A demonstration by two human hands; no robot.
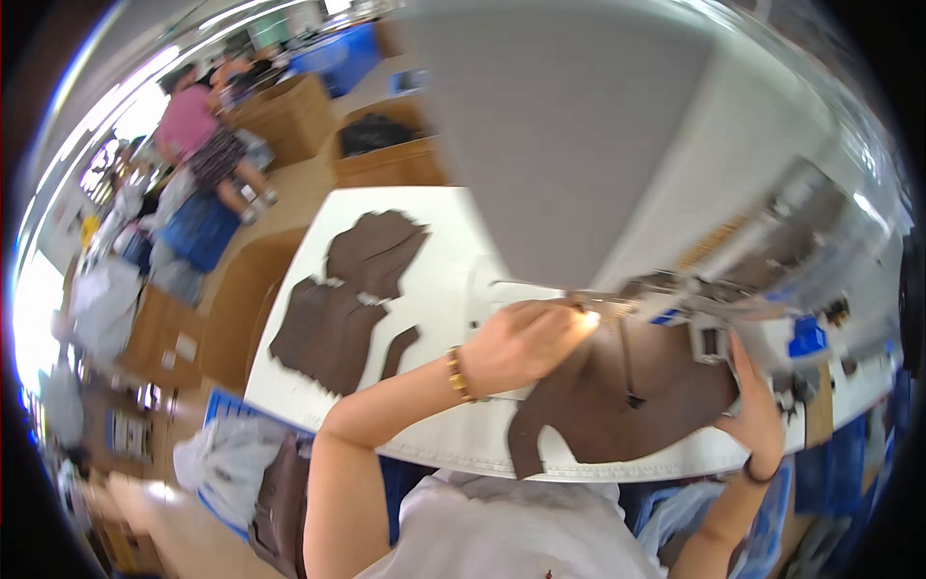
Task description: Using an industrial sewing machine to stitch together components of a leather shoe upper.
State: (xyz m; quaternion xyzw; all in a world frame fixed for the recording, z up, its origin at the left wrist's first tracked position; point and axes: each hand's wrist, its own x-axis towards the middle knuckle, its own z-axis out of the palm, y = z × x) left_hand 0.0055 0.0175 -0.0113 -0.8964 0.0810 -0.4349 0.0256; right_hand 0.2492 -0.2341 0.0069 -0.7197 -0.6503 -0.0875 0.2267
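Brings the left hand (524,343) over the far left edge of a brown piece (666,420), right beside the lit working area beneath a large grey sewing machine (579,125), fingers bunched together and pointing right. Cannot tell whether pinches the material there, as the fingertips blur into the glare. Sets the right hand (757,405) against the right edge of the same piece, fingers stretched toward the far side and thumb spread apart from them. Wears a gold-coloured bracelet (460,374) on the left wrist and a dark band (760,472) on the right.

Has the brown piece flat on a white table (444,236), between both hands, with a curved cut-out at its near left and a thin dark line across its middle ending in a small black tip (634,400).

Has farther left on the table two stacks of brown pieces, a far one (371,256) and a near one (328,333), touching or nearly so, plus a narrow brown strip (398,352) just to their right. Shows at the right a small blue object (808,336) near the machine.

Includes beyond the table's left edge a cardboard box (251,314), nearer a whitish plastic bag (231,458), and at far left a bending person in a pink top (193,121).
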